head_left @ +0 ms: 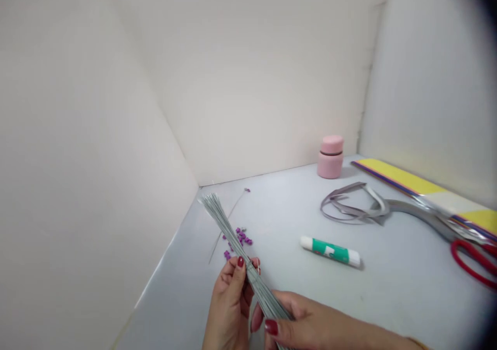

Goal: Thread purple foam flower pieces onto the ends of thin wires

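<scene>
Left hand (229, 303), right hand (310, 321), dark red nail polish (271, 327), thin gold bracelet (417, 344)

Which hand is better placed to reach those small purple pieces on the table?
Probably the left hand: it holds the bundle of thin grey wires close to the small purple pieces, while the right hand grips the bundle's lower end, farther away.

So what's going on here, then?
A person holds a bundle of thin grey wires in both hands, the left hand around its middle and the right hand near its lower end. Small purple pieces lie beyond on the tabletop, near a glue stick and a pink jar.
</scene>
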`<state>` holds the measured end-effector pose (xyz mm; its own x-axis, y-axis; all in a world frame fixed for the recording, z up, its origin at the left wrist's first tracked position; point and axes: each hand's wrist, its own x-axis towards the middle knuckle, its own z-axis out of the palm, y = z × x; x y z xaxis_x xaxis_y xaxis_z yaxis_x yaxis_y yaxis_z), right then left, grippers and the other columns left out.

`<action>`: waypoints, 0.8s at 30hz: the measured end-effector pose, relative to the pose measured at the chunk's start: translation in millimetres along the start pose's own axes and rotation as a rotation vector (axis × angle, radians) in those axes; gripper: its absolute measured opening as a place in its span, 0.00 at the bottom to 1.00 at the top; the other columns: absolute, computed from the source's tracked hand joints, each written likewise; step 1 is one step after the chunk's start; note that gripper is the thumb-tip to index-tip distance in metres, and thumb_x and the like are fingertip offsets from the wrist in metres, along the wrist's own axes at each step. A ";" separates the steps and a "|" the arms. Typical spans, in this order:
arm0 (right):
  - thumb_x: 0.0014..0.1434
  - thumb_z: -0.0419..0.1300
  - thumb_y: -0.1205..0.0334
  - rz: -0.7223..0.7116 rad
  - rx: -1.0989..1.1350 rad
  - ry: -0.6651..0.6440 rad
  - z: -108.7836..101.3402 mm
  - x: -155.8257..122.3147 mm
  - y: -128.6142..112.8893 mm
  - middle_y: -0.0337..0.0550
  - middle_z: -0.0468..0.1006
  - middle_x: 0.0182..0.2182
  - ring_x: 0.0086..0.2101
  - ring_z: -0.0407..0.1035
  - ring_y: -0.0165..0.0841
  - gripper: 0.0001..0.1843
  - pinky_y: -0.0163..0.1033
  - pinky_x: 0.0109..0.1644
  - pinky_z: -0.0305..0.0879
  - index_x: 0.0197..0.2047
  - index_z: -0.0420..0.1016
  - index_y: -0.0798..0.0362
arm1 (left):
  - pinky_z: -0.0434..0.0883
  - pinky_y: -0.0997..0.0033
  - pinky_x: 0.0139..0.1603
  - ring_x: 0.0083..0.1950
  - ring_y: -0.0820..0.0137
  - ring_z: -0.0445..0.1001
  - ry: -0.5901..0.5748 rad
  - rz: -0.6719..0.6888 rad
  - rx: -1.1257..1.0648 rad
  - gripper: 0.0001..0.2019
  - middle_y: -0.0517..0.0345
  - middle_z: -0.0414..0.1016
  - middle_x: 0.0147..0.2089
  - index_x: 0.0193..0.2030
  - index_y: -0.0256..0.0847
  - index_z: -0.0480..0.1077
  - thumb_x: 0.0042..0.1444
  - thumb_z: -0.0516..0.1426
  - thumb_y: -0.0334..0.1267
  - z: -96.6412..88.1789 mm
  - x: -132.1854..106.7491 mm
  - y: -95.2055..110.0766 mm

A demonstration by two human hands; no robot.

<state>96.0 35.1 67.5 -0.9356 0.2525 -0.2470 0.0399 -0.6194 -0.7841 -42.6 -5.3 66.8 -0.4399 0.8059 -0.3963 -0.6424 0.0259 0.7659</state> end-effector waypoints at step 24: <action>0.53 0.57 0.48 -0.372 -0.286 0.483 -43.8 -18.6 3.8 0.29 0.54 0.17 0.18 0.46 0.22 0.17 0.28 0.20 0.44 0.29 0.60 0.53 | 0.64 0.72 0.31 0.29 0.69 0.68 -0.234 0.841 0.869 0.06 0.56 0.70 0.27 0.26 0.41 0.73 0.52 0.56 0.35 41.5 0.1 -47.4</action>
<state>129.0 60.6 44.2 -0.6453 0.7566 -0.1059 -0.1010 -0.2219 -0.9698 13.8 18.0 51.5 -0.3340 0.8464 0.4147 0.4568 -0.2395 0.8567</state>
